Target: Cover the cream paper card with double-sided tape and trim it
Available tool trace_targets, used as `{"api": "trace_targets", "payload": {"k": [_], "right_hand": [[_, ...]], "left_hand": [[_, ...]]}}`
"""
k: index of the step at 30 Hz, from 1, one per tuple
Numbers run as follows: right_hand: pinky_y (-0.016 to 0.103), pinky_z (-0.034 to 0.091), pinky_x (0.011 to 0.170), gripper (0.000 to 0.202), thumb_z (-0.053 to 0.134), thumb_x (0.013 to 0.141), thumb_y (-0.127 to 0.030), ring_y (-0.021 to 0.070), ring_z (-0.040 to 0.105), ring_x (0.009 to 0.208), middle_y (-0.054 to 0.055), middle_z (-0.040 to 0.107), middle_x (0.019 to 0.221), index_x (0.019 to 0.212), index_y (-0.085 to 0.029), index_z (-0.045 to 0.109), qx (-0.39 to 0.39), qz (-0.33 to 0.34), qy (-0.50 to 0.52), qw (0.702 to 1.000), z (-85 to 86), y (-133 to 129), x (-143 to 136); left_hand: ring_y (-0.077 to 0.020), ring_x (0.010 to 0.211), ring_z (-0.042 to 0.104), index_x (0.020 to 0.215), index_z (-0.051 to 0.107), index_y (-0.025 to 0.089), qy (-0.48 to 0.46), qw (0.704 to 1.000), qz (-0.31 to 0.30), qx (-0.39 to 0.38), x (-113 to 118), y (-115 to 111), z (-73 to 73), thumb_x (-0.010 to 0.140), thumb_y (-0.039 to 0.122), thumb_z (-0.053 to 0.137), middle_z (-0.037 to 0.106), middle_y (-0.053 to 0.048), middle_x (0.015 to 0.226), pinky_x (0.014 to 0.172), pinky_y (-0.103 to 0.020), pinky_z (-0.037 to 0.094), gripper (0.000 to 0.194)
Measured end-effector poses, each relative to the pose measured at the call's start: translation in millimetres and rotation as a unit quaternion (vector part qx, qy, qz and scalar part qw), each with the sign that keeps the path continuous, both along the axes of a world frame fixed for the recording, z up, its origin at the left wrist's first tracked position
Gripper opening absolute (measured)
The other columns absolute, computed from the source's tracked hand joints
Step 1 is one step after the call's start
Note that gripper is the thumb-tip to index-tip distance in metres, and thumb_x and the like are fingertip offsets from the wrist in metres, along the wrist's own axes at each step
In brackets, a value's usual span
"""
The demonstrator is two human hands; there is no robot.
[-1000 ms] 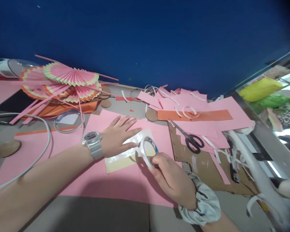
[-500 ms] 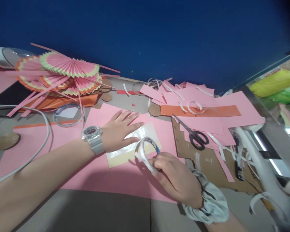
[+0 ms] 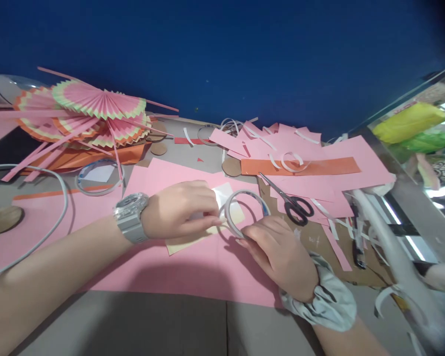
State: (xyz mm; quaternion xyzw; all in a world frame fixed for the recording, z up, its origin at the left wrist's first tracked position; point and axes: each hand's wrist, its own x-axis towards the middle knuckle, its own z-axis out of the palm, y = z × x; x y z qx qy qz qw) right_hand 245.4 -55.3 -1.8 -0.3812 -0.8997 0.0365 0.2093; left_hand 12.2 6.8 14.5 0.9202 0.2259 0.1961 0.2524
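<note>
My right hand (image 3: 278, 252) grips a roll of double-sided tape (image 3: 234, 228) by its lower edge, the ring held upright over the sheet. At the roll's left side, my left hand (image 3: 185, 208) pinches the loose end of the tape between thumb and fingers. Beneath both hands lies a small cream sheet (image 3: 181, 244) with a glossy white area, partly hidden by my left hand. It rests on a large pink paper (image 3: 163, 277). A watch is on my left wrist and a pale scrunchie on my right.
Black-handled scissors (image 3: 297, 208) lie on cardboard to the right, beside pink sheets (image 3: 337, 193) and an orange strip (image 3: 319, 166). Folded paper fans (image 3: 100, 104) stand at the back left, near another tape roll (image 3: 99, 177) and a white cable (image 3: 65, 198). A cutter (image 3: 358, 242) lies far right.
My left hand has lifted from lying spread on the cream sheet and closed on the tape's end. My right hand has moved slightly right with the roll.
</note>
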Motion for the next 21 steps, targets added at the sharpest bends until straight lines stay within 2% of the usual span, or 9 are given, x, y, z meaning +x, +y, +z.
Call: {"api": "trace_targets", "payload": {"k": [4,8,13,15,21], "right_hand": [[0.032,0.039,0.064,0.014,0.043,0.092,-0.021,0.0190,0.051,0.065,0.004,0.060,0.066,0.088,-0.017,0.056,0.024,-0.027,-0.017,0.999,6.0,-1,5],[0.033,0.040,0.066,0.016,0.044,0.093,-0.025,0.0209,0.053,0.069,0.006,0.060,0.071,0.091,-0.015,0.057,0.015,-0.059,-0.022,0.998,6.7,-2,8],[0.037,0.040,0.077,0.023,0.037,0.092,-0.013,0.0237,0.054,0.082,0.010,0.063,0.088,0.108,-0.013,0.053,0.001,-0.071,-0.047,0.996,3.6,1,13],[0.038,0.040,0.079,0.026,0.037,0.092,-0.014,0.0250,0.053,0.088,0.010,0.063,0.094,0.112,-0.014,0.053,-0.009,-0.091,-0.053,0.994,2.7,3,15],[0.039,0.040,0.083,0.024,0.038,0.094,-0.021,0.0252,0.053,0.094,0.009,0.063,0.102,0.114,-0.018,0.051,-0.039,-0.131,-0.055,0.989,2.2,7,18]], "left_hand": [[-0.0159,0.067,0.045,0.072,0.052,0.018,0.035,0.999,0.006,0.010,6,-4,7.3,0.094,0.032,0.039,0.053,-0.002,0.068,0.067,-0.028,0.037,0.029],[-0.0159,0.065,0.044,0.071,0.050,0.018,0.048,0.998,0.019,0.024,9,-6,12.6,0.096,0.033,0.034,0.051,-0.001,0.068,0.066,-0.028,0.036,0.033],[-0.0169,0.064,0.044,0.069,0.049,0.018,0.086,0.989,0.085,0.084,8,-4,9.4,0.095,0.035,0.038,0.051,-0.002,0.067,0.063,-0.029,0.034,0.033],[-0.0173,0.064,0.044,0.068,0.048,0.018,0.106,0.984,0.110,0.095,7,-2,6.4,0.094,0.034,0.039,0.050,-0.001,0.066,0.062,-0.030,0.034,0.032],[-0.0176,0.065,0.047,0.065,0.045,0.019,0.157,0.974,0.160,0.032,2,4,5.2,0.093,0.032,0.039,0.050,0.000,0.064,0.061,-0.030,0.034,0.032]]}}
